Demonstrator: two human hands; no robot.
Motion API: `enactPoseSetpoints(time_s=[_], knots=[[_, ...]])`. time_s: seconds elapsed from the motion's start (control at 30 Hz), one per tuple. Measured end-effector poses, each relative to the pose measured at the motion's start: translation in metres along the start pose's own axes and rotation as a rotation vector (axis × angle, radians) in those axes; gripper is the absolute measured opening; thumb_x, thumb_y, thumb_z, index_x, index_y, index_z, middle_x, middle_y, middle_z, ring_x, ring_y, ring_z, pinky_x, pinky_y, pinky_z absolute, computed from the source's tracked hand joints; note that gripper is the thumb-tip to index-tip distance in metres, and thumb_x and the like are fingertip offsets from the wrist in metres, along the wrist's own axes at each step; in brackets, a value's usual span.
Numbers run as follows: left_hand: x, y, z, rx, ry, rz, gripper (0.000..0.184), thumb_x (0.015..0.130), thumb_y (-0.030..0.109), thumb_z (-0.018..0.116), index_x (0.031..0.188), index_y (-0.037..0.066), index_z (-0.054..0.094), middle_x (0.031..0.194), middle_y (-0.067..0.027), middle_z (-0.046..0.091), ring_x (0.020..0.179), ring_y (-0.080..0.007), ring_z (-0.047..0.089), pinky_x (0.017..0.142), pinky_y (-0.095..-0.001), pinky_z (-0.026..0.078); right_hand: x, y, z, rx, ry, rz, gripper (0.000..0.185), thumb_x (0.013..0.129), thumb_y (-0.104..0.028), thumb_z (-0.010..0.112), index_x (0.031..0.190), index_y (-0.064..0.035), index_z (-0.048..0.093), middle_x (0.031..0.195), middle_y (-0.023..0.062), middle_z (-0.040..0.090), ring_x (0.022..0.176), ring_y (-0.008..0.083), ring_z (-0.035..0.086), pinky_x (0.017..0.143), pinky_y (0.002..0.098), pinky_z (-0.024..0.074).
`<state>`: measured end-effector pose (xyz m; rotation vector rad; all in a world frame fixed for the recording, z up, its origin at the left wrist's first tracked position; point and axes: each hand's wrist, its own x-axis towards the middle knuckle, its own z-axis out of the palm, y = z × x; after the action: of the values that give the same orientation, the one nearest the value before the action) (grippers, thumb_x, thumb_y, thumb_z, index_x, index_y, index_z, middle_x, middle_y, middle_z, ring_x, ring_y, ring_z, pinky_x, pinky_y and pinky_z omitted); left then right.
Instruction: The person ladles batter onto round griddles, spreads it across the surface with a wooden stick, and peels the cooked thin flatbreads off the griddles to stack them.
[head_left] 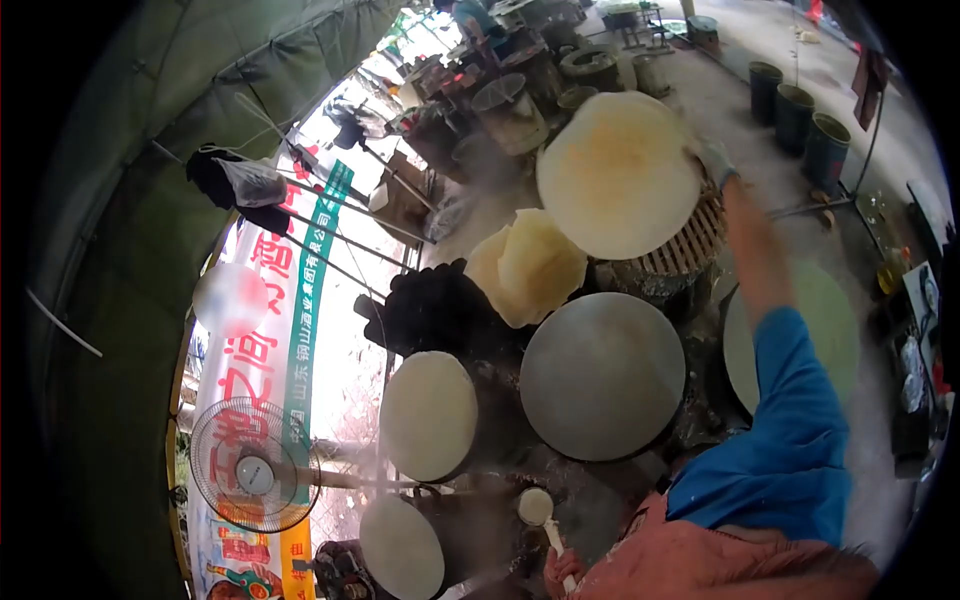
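A large, thin round flatbread (620, 175), browned on its upper part, hangs above a slatted round stand (692, 238). My right hand (715, 162), in a pale glove, is closed on its right edge. Near the bottom, my left hand (563, 573) grips the light handle of a ladle (536, 507) with pale contents. Below the flatbread lies a bare grey griddle (602, 377). Pale rounds cover the surfaces at left (430, 415), lower left (402, 548) and right (835, 340). Folded flatbreads (527, 267) rest left of the stand.
A fan (255, 475) stands at the left before a printed banner (240, 350). Dark buckets (795, 118) line the upper right. Pots and tubs (508, 112) crowd the top, where another person (473, 20) is partly visible. Haze hangs around the griddles.
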<state>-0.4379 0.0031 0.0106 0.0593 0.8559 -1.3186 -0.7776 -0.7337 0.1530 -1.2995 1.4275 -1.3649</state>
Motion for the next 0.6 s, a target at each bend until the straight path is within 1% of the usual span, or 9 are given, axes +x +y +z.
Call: enactPoseSetpoints(time_s=[0.07,0.2,0.33,0.43,0.47,0.5,0.53,0.57,0.6], knots=[[0.009,-0.005,0.013,0.01,-0.003,-0.02,0.036,0.096,0.031,0.05,0.072,0.009,0.036,0.056,0.0002,0.034,0.045,-0.0097,0.035,0.041,-0.0254,0.033,0.013,0.088,-0.019,-0.207,0.02,0.138,0.043,0.08,-0.03,0.066,0.111,-0.001,0.061,0.098,0.0118,0.067,0.086,0.0221,0.063,0.073,0.0325,0.049],[0.011,-0.011,0.028,-0.019,-0.08,-0.082,0.036,0.096,0.031,0.05,0.072,0.008,0.036,0.056,0.0,0.034,0.045,-0.0096,0.035,0.04,-0.0258,0.033,0.024,0.201,-0.01,-0.474,-0.13,0.054,0.042,0.084,-0.031,0.061,0.113,-0.0012,0.06,0.104,0.0128,0.065,0.093,0.0253,0.06,0.076,0.0339,0.0483],[-0.016,-0.006,0.03,-0.094,-0.163,-0.061,0.035,0.096,0.031,0.05,0.072,0.008,0.037,0.056,-0.0002,0.034,0.045,-0.0095,0.035,0.04,-0.0262,0.032,-0.007,0.226,0.029,-0.658,-0.246,-0.03,0.041,0.088,-0.032,0.057,0.115,-0.0015,0.058,0.109,0.0139,0.063,0.101,0.0284,0.058,0.08,0.0353,0.0477],[-0.017,-0.005,0.014,-0.047,-0.254,0.047,0.031,0.101,0.025,0.039,0.122,0.005,0.049,0.067,-0.0001,0.033,0.048,-0.0076,0.033,0.038,-0.023,0.032,-0.073,0.219,0.053,-0.679,-0.293,-0.037,0.041,0.09,-0.033,0.053,0.116,-0.0017,0.057,0.113,0.0146,0.062,0.106,0.0308,0.056,0.083,0.0363,0.0472],[-0.017,-0.002,0.01,-0.059,-0.247,0.071,0.031,0.1,0.025,0.039,0.122,0.005,0.049,0.067,-0.0001,0.033,0.048,-0.008,0.033,0.038,-0.0231,0.032,-0.108,0.204,0.073,-0.687,-0.356,-0.05,0.04,0.091,-0.033,0.052,0.117,-0.0018,0.057,0.115,0.0149,0.061,0.108,0.0316,0.055,0.084,0.0367,0.047],[-0.019,0.004,0.008,-0.07,-0.233,0.092,0.032,0.1,0.026,0.04,0.122,0.004,0.049,0.067,-0.0002,0.034,0.048,-0.0084,0.033,0.038,-0.0232,0.032,-0.147,0.188,0.097,-0.732,-0.465,-0.103,0.04,0.092,-0.033,0.051,0.117,-0.0019,0.057,0.116,0.0151,0.061,0.11,0.0324,0.055,0.085,0.037,0.0468],[-0.023,0.013,0.005,-0.078,-0.216,0.108,0.032,0.1,0.026,0.04,0.122,0.004,0.049,0.067,-0.0003,0.034,0.048,-0.0088,0.033,0.038,-0.0233,0.032,-0.162,0.216,0.115,-1.184,-0.586,-0.701,0.042,0.09,-0.033,0.053,0.116,-0.0008,0.057,0.12,0.0179,0.058,0.113,0.0329,0.052,0.088,0.0393,0.0455],[-0.027,0.028,-0.001,-0.104,-0.196,0.076,0.036,0.1,0.03,0.039,0.124,0.005,0.049,0.067,-0.0007,0.034,0.047,-0.0097,0.033,0.039,-0.0242,0.033,-0.221,0.16,0.151,-0.707,-0.563,-0.15,0.041,0.087,-0.03,0.057,0.115,-0.0007,0.058,0.117,0.0177,0.059,0.11,0.0318,0.055,0.088,0.0387,0.0454],[-0.033,0.035,0.001,-0.121,-0.188,0.039,0.025,0.099,0.03,0.042,0.106,0.006,0.045,0.063,-0.0002,0.034,0.045,-0.0096,0.032,0.039,-0.0241,0.032,-0.254,0.152,0.171,-0.619,-0.719,-0.208,0.043,0.084,-0.031,0.058,0.113,0.0003,0.058,0.112,0.0191,0.061,0.106,0.033,0.057,0.089,0.04,0.0448]])
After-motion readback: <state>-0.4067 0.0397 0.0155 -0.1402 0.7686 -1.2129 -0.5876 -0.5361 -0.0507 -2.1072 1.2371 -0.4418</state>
